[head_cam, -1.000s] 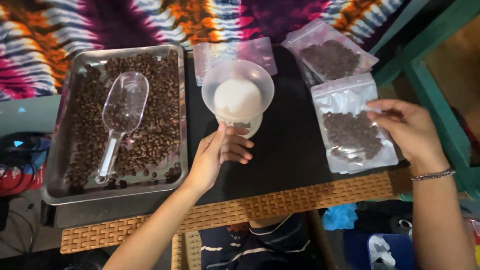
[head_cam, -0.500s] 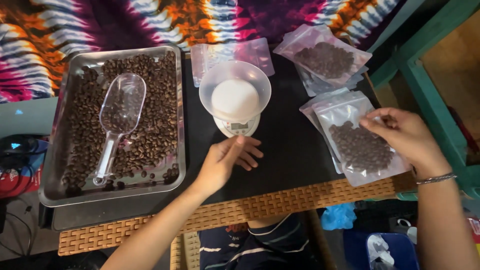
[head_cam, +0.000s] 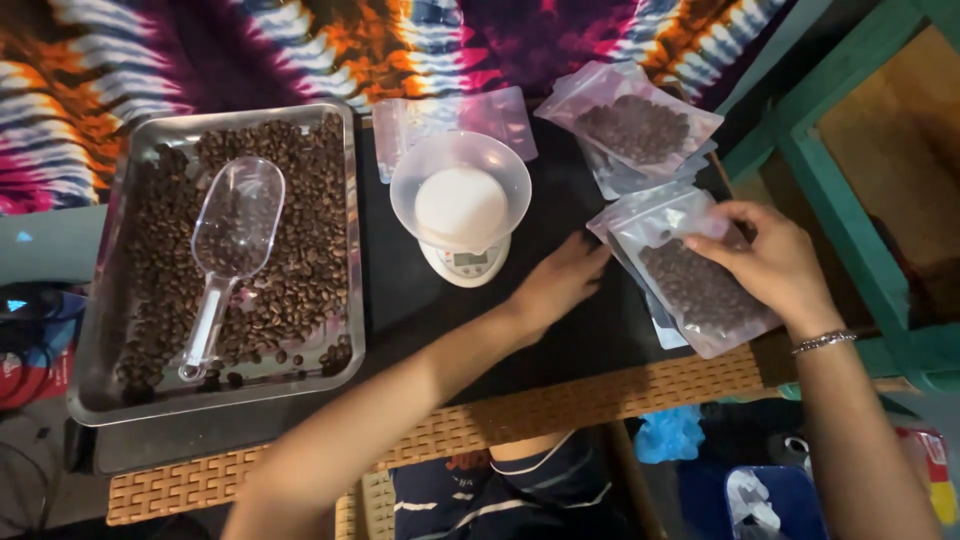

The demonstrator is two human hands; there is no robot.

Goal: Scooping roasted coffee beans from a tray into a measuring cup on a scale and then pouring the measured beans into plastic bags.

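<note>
At 9 o'clock: rectangular steel tray [head_cam: 352, 240] of brown coffee beans [head_cam: 300, 280] with clear plastic scoop [head_cam: 228, 250]. At 12 o'clock: white digital scale [head_cam: 462, 262] carrying translucent bowl [head_cam: 459, 170].

scoop [head_cam: 232, 250] in tray [head_cam: 85, 400] — scale [head_cam: 462, 262] right, pouches [head_cam: 690, 285] beyond

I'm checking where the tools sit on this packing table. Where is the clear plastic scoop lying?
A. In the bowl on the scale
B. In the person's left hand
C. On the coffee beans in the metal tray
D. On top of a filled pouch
C: the clear scoop lies on the coffee beans inside the metal tray, with neither hand touching it.
</note>
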